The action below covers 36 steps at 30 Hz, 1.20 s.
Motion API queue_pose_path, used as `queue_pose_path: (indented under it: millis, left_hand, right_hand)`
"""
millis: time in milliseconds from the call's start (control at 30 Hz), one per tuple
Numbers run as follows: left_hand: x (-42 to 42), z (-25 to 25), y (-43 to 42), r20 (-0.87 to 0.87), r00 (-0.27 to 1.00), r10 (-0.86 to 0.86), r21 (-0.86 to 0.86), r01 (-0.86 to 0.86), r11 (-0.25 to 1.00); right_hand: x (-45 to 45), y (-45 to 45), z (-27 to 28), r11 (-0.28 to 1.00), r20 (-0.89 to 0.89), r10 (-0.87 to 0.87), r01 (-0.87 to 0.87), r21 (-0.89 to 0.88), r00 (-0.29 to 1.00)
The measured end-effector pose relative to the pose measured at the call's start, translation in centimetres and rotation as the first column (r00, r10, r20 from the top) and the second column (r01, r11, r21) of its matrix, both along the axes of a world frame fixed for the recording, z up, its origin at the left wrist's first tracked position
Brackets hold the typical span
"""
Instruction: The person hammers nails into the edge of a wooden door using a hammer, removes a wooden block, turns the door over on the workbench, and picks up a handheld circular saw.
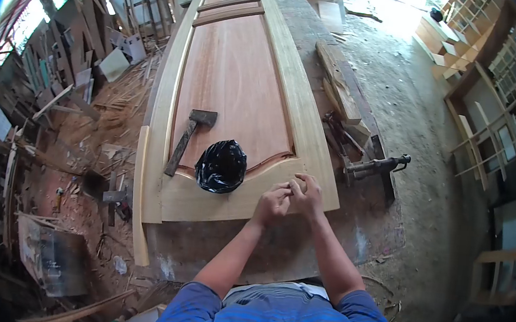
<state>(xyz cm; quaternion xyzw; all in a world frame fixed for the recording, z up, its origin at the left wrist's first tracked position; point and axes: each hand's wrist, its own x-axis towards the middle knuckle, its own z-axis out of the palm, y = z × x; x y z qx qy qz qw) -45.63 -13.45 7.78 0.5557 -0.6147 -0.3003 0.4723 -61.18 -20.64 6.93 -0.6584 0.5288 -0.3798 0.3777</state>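
My left hand (273,203) and my right hand (306,195) meet over the near right corner of a wooden door panel (235,77). Both have their fingers bent and pinched together at the tips. Whatever sits between them, if anything, is too small to make out. A black plastic bag (221,166), round and bunched, rests on the door to the left of my hands. Beside it lies a hatchet-shaped tool (191,138) with a dark metal head and a worn handle, its head pointing away from me.
The door lies on a workbench (377,227). A bench vise (376,166), a clamp-like metal tool (339,135) and wood blocks (338,84) line its right side. A thin wood strip (141,199) runs along the left edge. Scrap boards (69,40) crowd the floor at left.
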Motion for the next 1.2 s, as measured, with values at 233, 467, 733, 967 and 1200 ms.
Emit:
queue_pose_path:
  millis: [233,467,733,967,1200]
  left_hand:
    - [20.8,0.7,5.9,0.137,0.758,0.638,-0.296,-0.584,0.756]
    - [34.0,-2.5,5.8,0.633,0.594,0.496,-0.028,-0.623,0.782]
    - [34.4,-0.1,0.0,0.651,0.713,0.261,0.383,-0.605,0.698]
    - [27.4,2.9,2.2,0.136,0.871,0.472,0.572,-0.458,0.680]
    - [23.9,4.1,11.9,-0.263,0.826,0.499,0.623,-0.249,0.741]
  right_hand:
    - [15.5,4.9,1.5,0.924,-0.355,0.180,-0.281,-0.260,0.917]
    - [22.4,5.7,-2.6,0.956,-0.239,0.162,-0.212,-0.202,0.957]
    - [19.0,8.6,3.7,0.982,-0.322,0.051,-0.106,-0.157,0.945]
    - [21.7,3.4,-0.8,0.970,-0.278,0.164,-0.206,-0.129,0.946]
    - [11.6,4.7,9.4,0.963,0.332,0.087,0.006,-0.269,0.939]
